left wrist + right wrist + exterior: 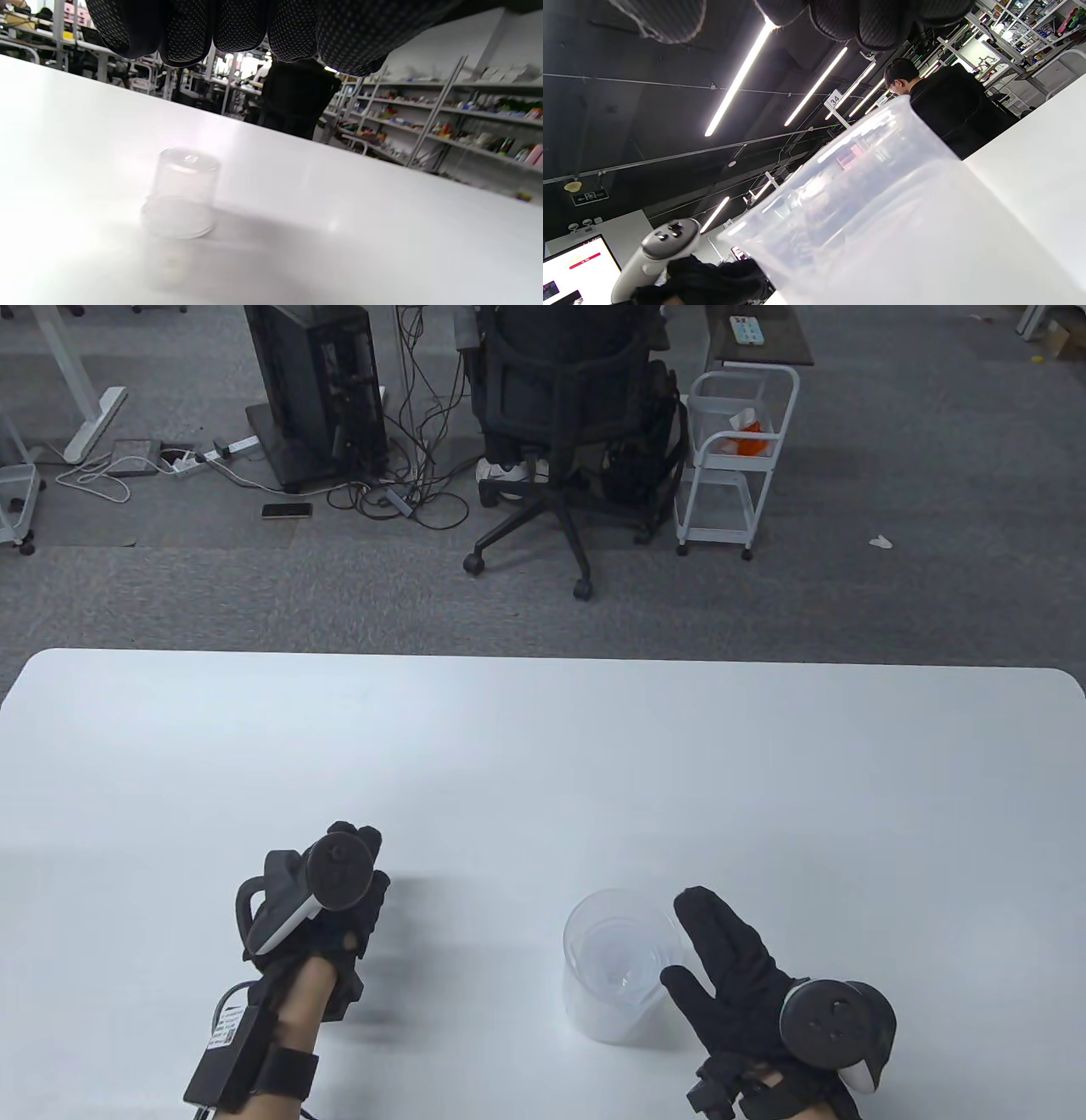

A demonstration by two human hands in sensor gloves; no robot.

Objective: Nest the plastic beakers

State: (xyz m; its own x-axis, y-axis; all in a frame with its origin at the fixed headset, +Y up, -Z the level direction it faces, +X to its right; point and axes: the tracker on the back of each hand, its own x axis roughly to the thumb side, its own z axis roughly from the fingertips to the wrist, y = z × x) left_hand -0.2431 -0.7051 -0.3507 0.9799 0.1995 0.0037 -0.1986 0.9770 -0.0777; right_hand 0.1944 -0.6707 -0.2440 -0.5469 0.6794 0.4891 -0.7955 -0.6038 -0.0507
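Observation:
A large clear plastic beaker [618, 976] stands upright on the white table [543, 763], with smaller clear beakers nested inside it. It fills the right wrist view [882, 220]. My right hand [684, 938] is open just right of it, fingers stretched out beside the rim and gripping nothing. A small clear beaker [182, 192] stands upside down on the table in the left wrist view; in the table view my left hand hides it. My left hand [361, 857] hovers over it with fingers [237, 29] hanging down, not touching it.
The table's far edge [543, 657] runs across mid-frame. Beyond it, on the floor, stand an office chair [568, 415], a white trolley [738, 449] and a computer tower [314, 390]. My left hand's tracker [657, 254] shows in the right wrist view.

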